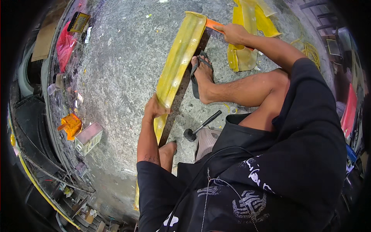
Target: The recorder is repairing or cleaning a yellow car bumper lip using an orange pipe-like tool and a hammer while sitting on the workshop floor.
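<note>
I see the yellow strip (181,62) running top centre to lower left-of-centre. Left hand (155,107): fingers clamped on it, mid-frame. Right hand (234,34): fingers wrapped round orange handle (213,25), upper centre. Mallet (201,126) below.

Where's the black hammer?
In the head view, the black hammer lies on the floor just right of the middle, between the long yellow strip and the person's black shorts.
</note>
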Motion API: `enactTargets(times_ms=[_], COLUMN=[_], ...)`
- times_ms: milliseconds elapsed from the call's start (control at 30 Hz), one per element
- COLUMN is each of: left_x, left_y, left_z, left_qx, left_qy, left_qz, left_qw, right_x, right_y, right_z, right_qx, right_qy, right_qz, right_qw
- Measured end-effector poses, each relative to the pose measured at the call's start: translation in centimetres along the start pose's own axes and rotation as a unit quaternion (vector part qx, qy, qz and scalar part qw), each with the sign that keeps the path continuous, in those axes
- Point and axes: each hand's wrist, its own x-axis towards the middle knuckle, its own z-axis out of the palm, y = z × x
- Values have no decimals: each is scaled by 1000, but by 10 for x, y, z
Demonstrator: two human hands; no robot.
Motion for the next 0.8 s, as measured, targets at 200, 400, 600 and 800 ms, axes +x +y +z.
enactTargets(times_ms=[200, 400, 600, 800], left_x=[10, -5, 7, 9], left_y=[15, 12, 7, -5], left_z=[-1, 10, 18, 7], left_qx=[-14, -60, -68, -88], left_qy=[2, -36, -11, -20], left_qz=[-68, -104, -54, -64], left_qw=[998, 992, 996, 994], right_x=[5, -34, -27, -21], right_y=[25, 23, 21, -26], right_z=[-3, -15, -20, 27], right_qx=[219, 474, 412, 378], right_qy=[-18, -225, -146, 4], right_qz=[28, 129, 154, 79], right_qw=[975, 841, 886, 922])
